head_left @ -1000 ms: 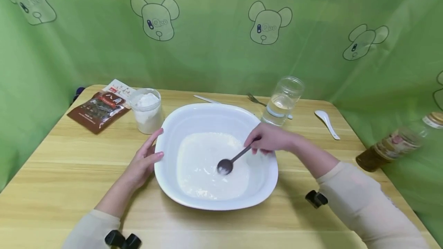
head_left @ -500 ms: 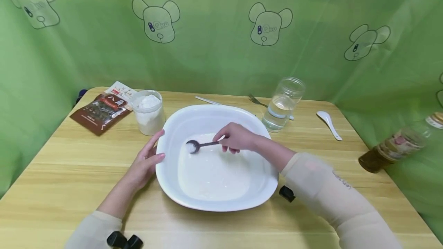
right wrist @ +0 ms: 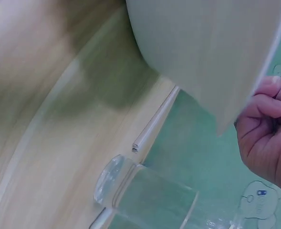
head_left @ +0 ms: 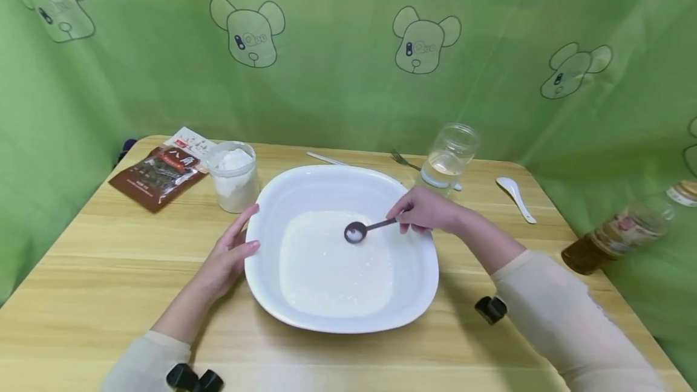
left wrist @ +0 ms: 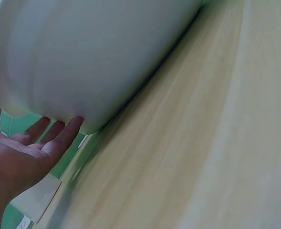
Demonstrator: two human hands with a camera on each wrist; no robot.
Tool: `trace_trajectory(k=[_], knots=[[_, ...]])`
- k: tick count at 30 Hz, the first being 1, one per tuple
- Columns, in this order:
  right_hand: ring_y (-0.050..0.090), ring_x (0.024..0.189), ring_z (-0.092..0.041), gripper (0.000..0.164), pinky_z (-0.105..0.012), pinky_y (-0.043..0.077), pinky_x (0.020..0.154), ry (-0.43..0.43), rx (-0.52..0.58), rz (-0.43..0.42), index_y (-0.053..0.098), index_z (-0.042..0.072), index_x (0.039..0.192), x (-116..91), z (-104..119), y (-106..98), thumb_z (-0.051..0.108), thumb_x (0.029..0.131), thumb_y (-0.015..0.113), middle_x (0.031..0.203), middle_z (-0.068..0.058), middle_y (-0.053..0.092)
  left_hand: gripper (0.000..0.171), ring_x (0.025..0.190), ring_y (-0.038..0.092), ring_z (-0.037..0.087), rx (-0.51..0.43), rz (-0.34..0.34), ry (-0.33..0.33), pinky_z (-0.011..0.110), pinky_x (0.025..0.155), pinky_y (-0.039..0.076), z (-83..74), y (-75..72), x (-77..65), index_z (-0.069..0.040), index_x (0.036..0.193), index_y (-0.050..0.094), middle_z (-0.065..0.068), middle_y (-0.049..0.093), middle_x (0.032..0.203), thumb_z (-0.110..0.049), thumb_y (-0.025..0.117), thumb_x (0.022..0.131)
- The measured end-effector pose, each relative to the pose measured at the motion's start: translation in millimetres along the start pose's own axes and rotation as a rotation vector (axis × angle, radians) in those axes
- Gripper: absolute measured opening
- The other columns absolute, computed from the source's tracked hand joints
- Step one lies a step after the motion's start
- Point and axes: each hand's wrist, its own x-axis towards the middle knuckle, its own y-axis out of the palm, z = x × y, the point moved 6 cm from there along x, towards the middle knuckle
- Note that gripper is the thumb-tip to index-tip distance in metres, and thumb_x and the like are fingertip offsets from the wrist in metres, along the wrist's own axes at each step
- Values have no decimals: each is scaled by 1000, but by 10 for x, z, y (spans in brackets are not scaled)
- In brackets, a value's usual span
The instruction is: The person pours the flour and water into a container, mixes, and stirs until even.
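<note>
A large white basin [head_left: 340,324] stands mid-table with milky white liquid [head_left: 332,271] covering its bottom. My left hand [head_left: 225,256] steadies the basin's left side, thumb and index fingertip at the rim. In the left wrist view the fingers [left wrist: 64,136] reach out fairly straight against the basin's outer wall. My right hand [head_left: 427,210] pinches the handle of a small dark brown spoon [head_left: 356,232] over the basin's right rim. The spoon's round bowl is low over the liquid, whitish inside. In the right wrist view curled fingers [right wrist: 264,117] show past the rim, the spoon hidden behind the basin.
Behind the basin's left stands a tub of white powder [head_left: 235,180], beside a brown spice packet [head_left: 158,177]. A glass jar of water [head_left: 443,165] and a fork [head_left: 403,159] are at the back. To the right lie a white spoon [head_left: 515,198] and a bottle of brown liquid [head_left: 604,244].
The right hand has swung the spoon left across the basin, then back right, drawing it through the white liquid. The left hand and basin have held their place.
</note>
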Motion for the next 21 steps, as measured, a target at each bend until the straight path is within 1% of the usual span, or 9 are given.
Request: trace_trajectory(k=[2,5,7,9,13,15,17,19,21], knots=[[39,39,-9,23,-18,32,36,23,9,-46,63,-2,100,105,11,0,0,82,48,66,-14,60,68,101,48,20,0,-6,-7,35,80,46,-3,1,-3,-11,138,17,27,19,132,0,47,78],[41,39,-9,22,-16,32,35,16,17,-73,64,1,100,269,120,132,2,82,50,67,-15,61,68,100,49,20,6,-10,-14,35,79,46,-7,2,-8,-11,138,17,27,20,132,-1,47,78],[41,38,-8,22,-16,32,34,-27,25,-45,64,2,99,336,225,280,1,82,51,65,-13,61,68,100,49,20,11,-10,-14,34,79,46,-7,1,-15,-11,138,17,27,20,131,-1,48,78],[39,39,-8,22,-16,30,36,-83,33,12,65,2,97,337,334,436,-1,81,51,62,-11,60,68,100,49,20,15,-7,-13,35,80,46,-4,0,-23,-11,138,17,28,20,131,-2,48,78],[38,45,-9,21,-17,30,43,-177,-15,130,67,3,91,172,439,595,-3,80,51,56,-5,58,67,101,49,20,25,-3,-7,35,80,46,-9,-5,-28,-12,138,17,27,20,132,-2,47,79],[38,48,-9,20,-18,31,46,-198,-55,161,68,4,90,67,408,567,-2,80,51,56,-3,57,67,101,49,20,28,-5,-1,35,79,46,-14,-9,-25,-12,138,17,27,20,132,-2,47,79],[39,49,-10,20,-19,32,46,-194,-96,157,68,5,89,-17,325,474,-2,81,51,56,-2,57,67,101,48,20,24,-5,4,35,79,46,-18,-9,-19,-12,138,18,27,21,132,-1,47,79],[43,50,-11,19,-20,34,47,-168,-115,115,68,3,88,-61,224,338,-3,80,51,56,-2,57,66,101,48,20,17,-1,5,35,80,46,-19,-5,-14,-12,138,18,27,20,132,-1,47,79],[43,50,-12,18,-20,34,45,-122,-131,42,67,1,88,-62,138,190,-3,80,52,56,-2,57,66,101,48,20,11,2,4,35,81,45,-16,-2,-11,-11,138,18,27,20,132,-1,47,79]])
